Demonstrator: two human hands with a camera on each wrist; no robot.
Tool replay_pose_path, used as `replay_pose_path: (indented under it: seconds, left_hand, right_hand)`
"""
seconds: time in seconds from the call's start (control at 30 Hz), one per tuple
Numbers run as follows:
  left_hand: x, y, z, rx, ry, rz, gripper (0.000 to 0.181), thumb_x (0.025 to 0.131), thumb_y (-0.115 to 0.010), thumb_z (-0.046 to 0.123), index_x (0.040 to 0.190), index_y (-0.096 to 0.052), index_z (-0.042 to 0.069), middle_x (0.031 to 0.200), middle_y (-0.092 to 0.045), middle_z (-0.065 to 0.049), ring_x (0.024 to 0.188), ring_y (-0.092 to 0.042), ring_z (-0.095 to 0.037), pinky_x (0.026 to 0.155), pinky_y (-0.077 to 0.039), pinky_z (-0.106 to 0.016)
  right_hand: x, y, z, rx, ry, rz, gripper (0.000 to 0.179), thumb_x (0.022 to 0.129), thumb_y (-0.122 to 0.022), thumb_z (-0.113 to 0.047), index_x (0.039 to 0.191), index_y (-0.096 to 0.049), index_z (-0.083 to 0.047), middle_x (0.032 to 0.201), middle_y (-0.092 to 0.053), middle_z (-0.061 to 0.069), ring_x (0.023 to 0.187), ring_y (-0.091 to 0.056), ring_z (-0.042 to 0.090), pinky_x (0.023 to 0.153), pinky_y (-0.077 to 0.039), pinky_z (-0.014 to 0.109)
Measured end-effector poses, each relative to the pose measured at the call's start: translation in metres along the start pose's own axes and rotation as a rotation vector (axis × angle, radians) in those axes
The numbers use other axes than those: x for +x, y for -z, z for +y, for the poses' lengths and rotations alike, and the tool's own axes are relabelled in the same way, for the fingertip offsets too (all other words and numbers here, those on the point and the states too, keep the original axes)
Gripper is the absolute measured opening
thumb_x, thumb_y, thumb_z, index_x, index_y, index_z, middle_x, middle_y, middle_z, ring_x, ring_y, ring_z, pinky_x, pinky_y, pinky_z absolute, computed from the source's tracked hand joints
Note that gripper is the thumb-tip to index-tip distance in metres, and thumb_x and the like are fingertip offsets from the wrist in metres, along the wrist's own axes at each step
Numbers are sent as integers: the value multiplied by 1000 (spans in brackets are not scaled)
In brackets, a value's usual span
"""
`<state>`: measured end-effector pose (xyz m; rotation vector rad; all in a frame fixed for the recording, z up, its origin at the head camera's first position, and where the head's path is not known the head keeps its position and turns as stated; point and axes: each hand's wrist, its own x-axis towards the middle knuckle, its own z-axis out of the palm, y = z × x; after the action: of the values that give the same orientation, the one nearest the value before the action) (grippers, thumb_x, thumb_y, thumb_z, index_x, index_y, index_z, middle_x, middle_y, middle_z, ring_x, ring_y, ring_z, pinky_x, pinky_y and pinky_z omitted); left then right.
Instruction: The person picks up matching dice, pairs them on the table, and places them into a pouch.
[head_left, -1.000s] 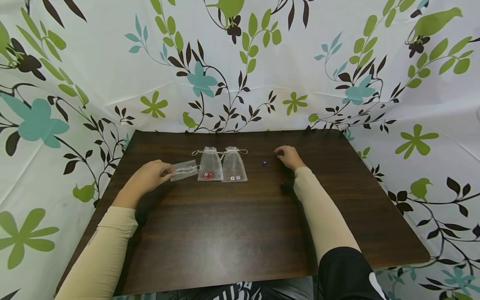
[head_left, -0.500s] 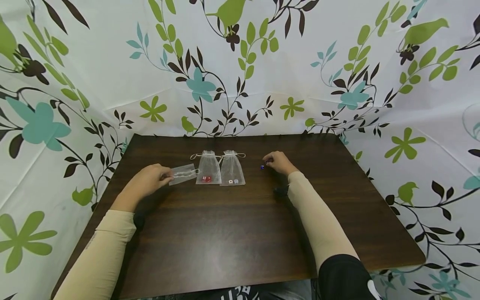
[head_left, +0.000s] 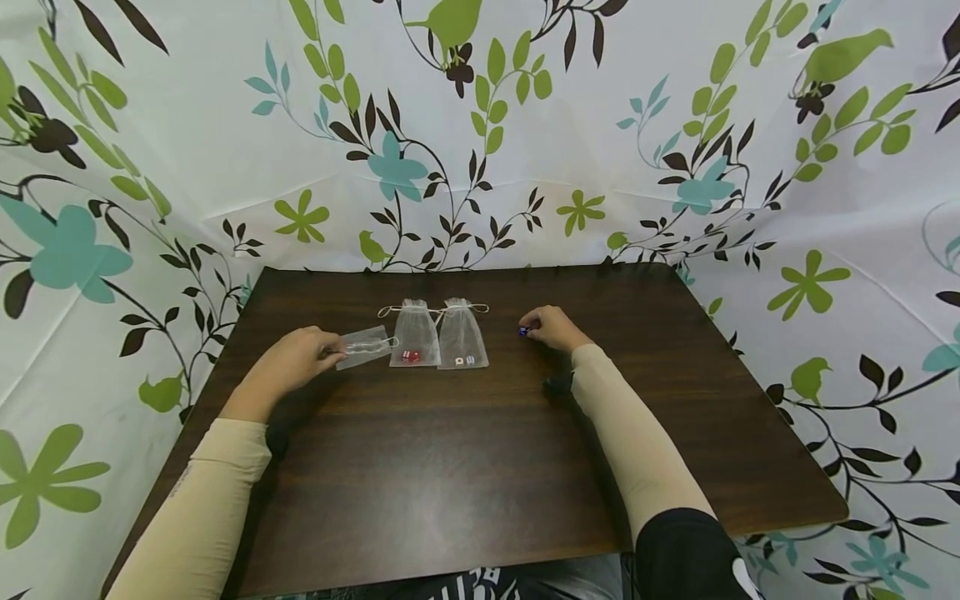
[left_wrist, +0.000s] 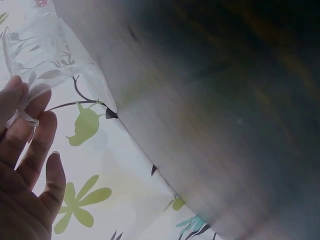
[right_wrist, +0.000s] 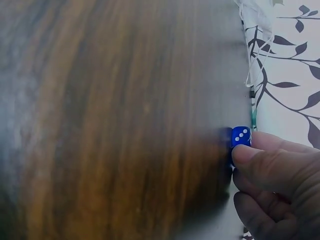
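In the head view my left hand [head_left: 303, 354] is at the left of the table, pinching one end of a flat sheer drawstring bag [head_left: 365, 347]. The left wrist view shows the see-through bag [left_wrist: 50, 47] running out from the thumb and finger. My right hand [head_left: 557, 327], toward the back right, pinches a blue die [right_wrist: 241, 135] with white pips between thumb and index finger. More blue shows just below that die, partly hidden by the thumb; I cannot tell whether it is a second die. The other fingers of that hand are curled in.
Two sheer drawstring bags stand side by side near the table's back: one bag [head_left: 416, 329] with red dice [head_left: 410, 356] inside, another bag [head_left: 461, 329] with white dice [head_left: 460, 361]. The dark wooden table [head_left: 442, 467] meets a patterned cloth [head_left: 465, 125] behind.
My right hand has moved left with a blue die to the other blue die on the table, and now covers that spot. My left hand still holds the bag in about the same place.
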<state>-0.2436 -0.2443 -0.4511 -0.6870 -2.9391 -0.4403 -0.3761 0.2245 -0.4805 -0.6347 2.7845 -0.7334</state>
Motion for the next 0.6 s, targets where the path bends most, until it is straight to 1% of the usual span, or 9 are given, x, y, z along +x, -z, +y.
replay_pose_path:
  seconds: [0.33, 0.47, 0.6]
  left_hand:
    - [2, -1, -1, 1, -13, 13, 6, 90, -77, 10, 87, -72, 9, 81, -66, -2, 81, -62, -24, 77, -52, -49]
    - [1, 0, -1, -2, -6, 2, 5, 91, -76, 10, 87, -73, 9, 81, -66, -2, 81, -62, -24, 77, -52, -49]
    - [2, 0, 0, -1, 3, -5, 5, 91, -76, 11, 88, -73, 9, 81, -66, -2, 79, -60, -23, 76, -51, -48]
  right_hand:
    - [1, -4, -2, 0, -2, 17, 23, 94, -69, 2, 117, -72, 2, 109, -70, 15, 97, -64, 26, 86, -52, 39]
    - [1, -6, -2, 12, -10, 20, 23, 95, -68, 1, 118, -72, 2, 110, -70, 15, 99, -64, 26, 88, -52, 39]
    - [1, -7, -1, 15, 1, 34, 24, 95, -70, -3, 118, -71, 3, 113, -69, 16, 102, -65, 28, 91, -52, 40]
